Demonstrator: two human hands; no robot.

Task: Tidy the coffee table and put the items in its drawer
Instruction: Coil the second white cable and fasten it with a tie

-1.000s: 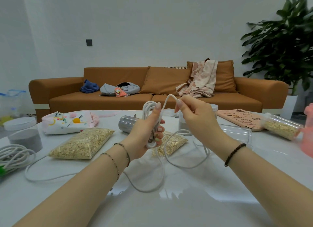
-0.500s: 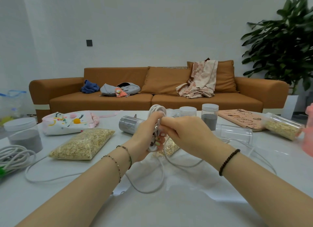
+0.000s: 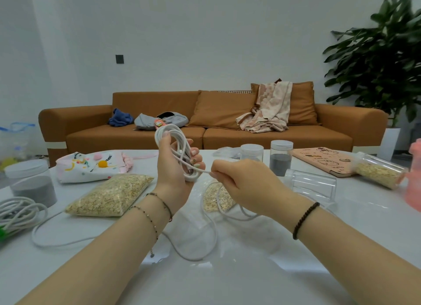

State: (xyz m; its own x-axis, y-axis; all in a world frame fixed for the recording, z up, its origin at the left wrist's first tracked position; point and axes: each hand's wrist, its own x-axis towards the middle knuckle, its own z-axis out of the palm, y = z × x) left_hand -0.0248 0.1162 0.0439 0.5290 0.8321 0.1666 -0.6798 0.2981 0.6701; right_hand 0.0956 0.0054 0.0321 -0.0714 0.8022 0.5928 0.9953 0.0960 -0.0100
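Observation:
My left hand is raised above the white coffee table and grips several wound loops of a white cable. My right hand, just to the right, pinches the cable's free length and holds it taut against the bottom of the coil. The rest of the cable trails in loose curves over the tabletop toward the left. The drawer is out of sight.
On the table lie a large oat bag, a smaller oat bag under the cable, a patterned pouch, grey-filled jars, an empty jar, clear tubes, a pink notebook, another cable bundle. A brown sofa stands behind.
My right hand came down from above the coil, passed in front of it, and now pulls the cable out to the right at its base. The coil has gained a loop.

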